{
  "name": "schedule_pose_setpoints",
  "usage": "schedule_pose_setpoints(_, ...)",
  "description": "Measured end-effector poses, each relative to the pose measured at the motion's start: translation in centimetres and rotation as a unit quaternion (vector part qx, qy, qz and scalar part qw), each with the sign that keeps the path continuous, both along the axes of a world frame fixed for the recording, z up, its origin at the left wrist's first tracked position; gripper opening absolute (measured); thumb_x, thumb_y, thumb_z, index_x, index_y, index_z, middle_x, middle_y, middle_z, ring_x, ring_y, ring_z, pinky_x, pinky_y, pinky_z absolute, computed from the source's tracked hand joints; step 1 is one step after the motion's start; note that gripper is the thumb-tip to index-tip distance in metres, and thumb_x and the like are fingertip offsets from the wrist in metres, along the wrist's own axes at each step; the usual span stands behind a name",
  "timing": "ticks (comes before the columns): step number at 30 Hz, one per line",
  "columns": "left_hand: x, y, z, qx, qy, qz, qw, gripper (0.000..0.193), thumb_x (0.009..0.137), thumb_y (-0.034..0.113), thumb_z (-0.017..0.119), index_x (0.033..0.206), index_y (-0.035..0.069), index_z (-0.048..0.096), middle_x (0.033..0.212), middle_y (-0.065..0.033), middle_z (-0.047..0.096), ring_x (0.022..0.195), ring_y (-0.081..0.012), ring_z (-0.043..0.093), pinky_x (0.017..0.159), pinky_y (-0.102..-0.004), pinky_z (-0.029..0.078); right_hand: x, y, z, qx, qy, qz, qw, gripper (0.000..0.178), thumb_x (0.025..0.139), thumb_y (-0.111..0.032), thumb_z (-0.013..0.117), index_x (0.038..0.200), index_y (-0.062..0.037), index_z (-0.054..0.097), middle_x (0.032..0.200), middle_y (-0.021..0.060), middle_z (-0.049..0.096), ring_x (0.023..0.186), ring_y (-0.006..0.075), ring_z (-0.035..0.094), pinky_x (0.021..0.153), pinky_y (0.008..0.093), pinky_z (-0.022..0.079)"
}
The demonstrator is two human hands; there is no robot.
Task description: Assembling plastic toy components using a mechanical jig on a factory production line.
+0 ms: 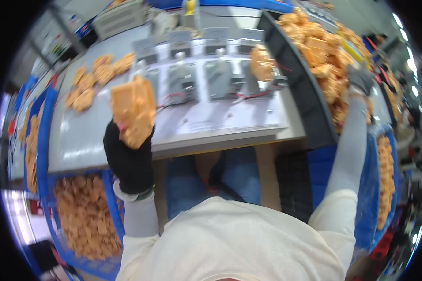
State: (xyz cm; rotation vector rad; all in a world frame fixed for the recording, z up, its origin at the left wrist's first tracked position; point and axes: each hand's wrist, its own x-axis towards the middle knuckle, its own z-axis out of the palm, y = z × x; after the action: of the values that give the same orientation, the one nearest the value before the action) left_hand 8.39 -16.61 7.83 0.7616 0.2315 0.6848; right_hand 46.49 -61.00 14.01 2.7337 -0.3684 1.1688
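My left hand (129,154), in a black glove, is closed around an orange molded plastic part (133,110) and holds it up over the left part of the workbench. The part has a square recess at its upper end. My right arm stretches far to the right, and my right hand (360,78), in a grey glove, is at the orange parts piled in a dark grey bin (309,98). Its fingers are too blurred to show a grip. A test fixture (215,124) with several grey clamp stations stands in front of me. Another orange part (262,63) sits on its rightmost station.
Several loose orange parts (84,86) lie on the bench at the left. A blue crate (112,206) full of orange pieces stands below the left edge. At the right is another blue crate (393,187) with orange parts. A beige instrument box (119,19) stands at the back.
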Motion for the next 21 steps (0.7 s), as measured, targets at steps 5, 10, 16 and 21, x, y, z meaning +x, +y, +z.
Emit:
schedule_pose_setpoints(5, 0.9, 3.5, -1.2, 0.12, -0.016, 0.098, 0.988, 0.022, 0.086, 0.005, 0.056, 0.106, 0.002, 0.048, 0.117, -0.0146, 0.049, 0.106, -0.0262, 0.052, 0.089, -0.0434, 0.048, -15.8, 16.6, -0.6, 0.181, -0.06, 0.754, 0.629, 0.053, 0.086, -0.038, 0.056, 0.119, 0.0033, 0.052, 0.117, 0.0162, 0.055, 0.108, 0.0272, 0.053, 0.09, 0.0387, 0.042)
schedule_pose_setpoints(10, 5.7, 3.0, 2.6, 0.278, -0.037, 0.068, 0.957, 0.028, 0.089, 0.017, 0.055, 0.112, 0.003, 0.05, 0.102, -0.0075, 0.055, 0.089, -0.0138, 0.057, 0.076, -0.0251, 0.048, -24.9, 28.4, -7.4, 0.304, 0.177, 0.686, 0.637, 0.045, 0.074, -0.002, 0.067, 0.116, -0.0045, 0.053, 0.098, 0.0087, 0.061, 0.074, 0.0116, 0.06, 0.066, 0.0246, 0.049)
schedule_pose_setpoints(16, 11.7, 4.9, 3.2, 0.571, 0.037, 0.171, 0.802, 0.026, 0.088, 0.022, 0.056, 0.106, 0.004, 0.052, 0.09, -0.0134, 0.06, 0.081, -0.0248, 0.06, 0.072, -0.0308, 0.047, -25.8, 31.8, -7.8, 0.473, 0.23, 0.608, 0.594, 0.022, 0.074, -0.004, 0.068, 0.093, -0.0037, 0.057, 0.08, 0.0015, 0.059, 0.07, 0.0058, 0.056, 0.065, 0.0216, 0.048)
schedule_pose_setpoints(21, 14.8, 3.7, 2.4, 0.692, 0.114, 0.167, 0.693, 0.033, 0.085, 0.028, 0.058, 0.109, 0.005, 0.054, 0.098, -0.0163, 0.061, 0.091, -0.0289, 0.061, 0.079, -0.0336, 0.047, -25.9, 32.6, -10.6, 0.551, 0.172, 0.637, 0.511, 0.021, 0.074, 0.001, 0.067, 0.091, -0.0041, 0.056, 0.081, -0.0005, 0.059, 0.072, 0.0046, 0.056, 0.066, 0.0202, 0.048)
